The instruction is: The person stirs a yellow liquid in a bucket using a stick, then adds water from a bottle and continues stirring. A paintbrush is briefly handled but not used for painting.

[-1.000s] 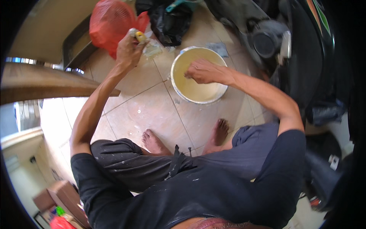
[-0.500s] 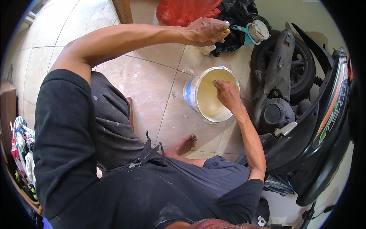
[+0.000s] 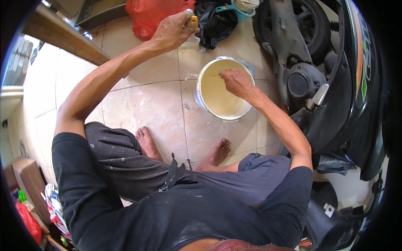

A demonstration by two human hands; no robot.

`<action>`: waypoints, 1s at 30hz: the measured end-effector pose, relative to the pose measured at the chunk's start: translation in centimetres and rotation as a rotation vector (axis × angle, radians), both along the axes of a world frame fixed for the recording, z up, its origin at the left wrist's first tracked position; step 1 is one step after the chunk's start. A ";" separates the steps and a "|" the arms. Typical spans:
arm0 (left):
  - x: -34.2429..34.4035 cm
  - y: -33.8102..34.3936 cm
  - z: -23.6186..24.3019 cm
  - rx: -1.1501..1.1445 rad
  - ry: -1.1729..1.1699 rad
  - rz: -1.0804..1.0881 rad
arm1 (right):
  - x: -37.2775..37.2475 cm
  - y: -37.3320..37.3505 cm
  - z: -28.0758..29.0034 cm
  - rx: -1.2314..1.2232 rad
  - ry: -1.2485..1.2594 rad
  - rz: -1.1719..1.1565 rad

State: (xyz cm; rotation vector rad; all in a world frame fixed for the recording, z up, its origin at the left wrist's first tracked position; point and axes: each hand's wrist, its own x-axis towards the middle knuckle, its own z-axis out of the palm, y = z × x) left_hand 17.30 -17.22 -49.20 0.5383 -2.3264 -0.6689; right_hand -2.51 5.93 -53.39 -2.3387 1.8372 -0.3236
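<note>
In my left hand (image 3: 173, 31), fingers wrapped round it, is a tool with a yellow handle (image 3: 193, 21). A pale part shows below the fist; whether it is a blade or bristles I cannot tell. My right hand (image 3: 238, 82) hangs over the mouth of a white and blue bucket (image 3: 200, 93), its fingers pinched together near the far inner wall. Anything between those fingers is too small to make out. Cream-coloured residue or liquid coats the bucket's inside (image 3: 222, 100). My bare feet (image 3: 220, 152) rest on the tiles close to the bucket.
Past my left hand lie a red plastic bag (image 3: 150, 19), a black plastic bag (image 3: 215, 25) and a turquoise container (image 3: 243, 10). A motorbike (image 3: 301, 79) stands along the right. A wooden post (image 3: 63, 33) juts in at the upper left, and a brown box (image 3: 31, 178) sits lower left.
The view has shifted, so the bucket and motorbike sit higher in the picture. My left arm has swung left, tool still gripped. My right hand stays at the bucket, fingers closed.
</note>
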 end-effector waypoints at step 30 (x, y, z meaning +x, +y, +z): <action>-0.1 0.0 -0.3 0.130 -0.047 0.003 | -0.6 0.7 -1.2 -0.094 -0.019 -0.059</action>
